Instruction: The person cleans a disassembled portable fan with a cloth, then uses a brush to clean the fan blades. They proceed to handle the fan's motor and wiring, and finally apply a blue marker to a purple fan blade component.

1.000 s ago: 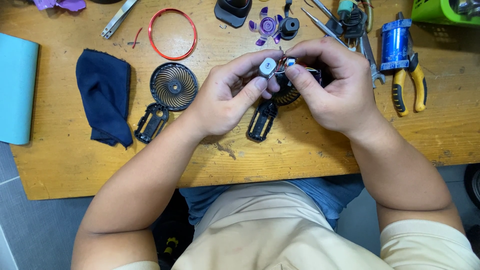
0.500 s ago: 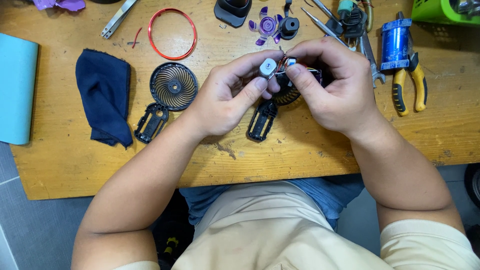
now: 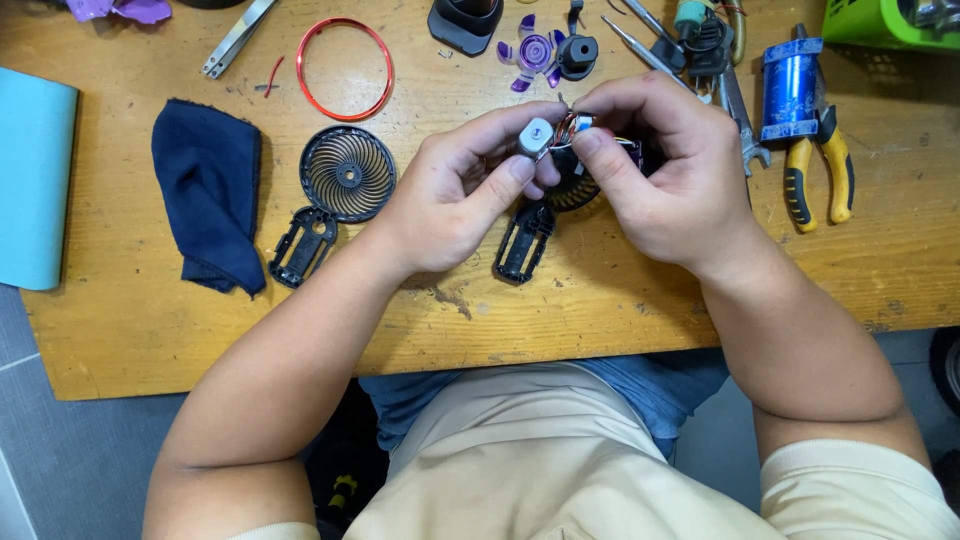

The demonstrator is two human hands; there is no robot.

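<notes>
Over the wooden workbench [image 3: 620, 300], my left hand [image 3: 455, 195] pinches a small silver motor [image 3: 535, 137] between thumb and fingers. My right hand [image 3: 675, 170] meets it from the right, fingertips closed on the motor's copper-wound end and thin coloured wires [image 3: 572, 128]. Beneath the hands lies a black round fan part [image 3: 575, 190], mostly hidden. A black plastic frame piece [image 3: 523, 243] lies just below my left thumb.
A round black fan grille [image 3: 348, 173], a second black frame piece [image 3: 302, 246], a dark blue cloth [image 3: 208, 190] and a red ring [image 3: 345, 68] lie to the left. Purple fan blades [image 3: 530, 52], yellow-handled pliers [image 3: 818, 175], a blue cylinder [image 3: 790, 90] and a light blue mat [image 3: 35, 180] surround them.
</notes>
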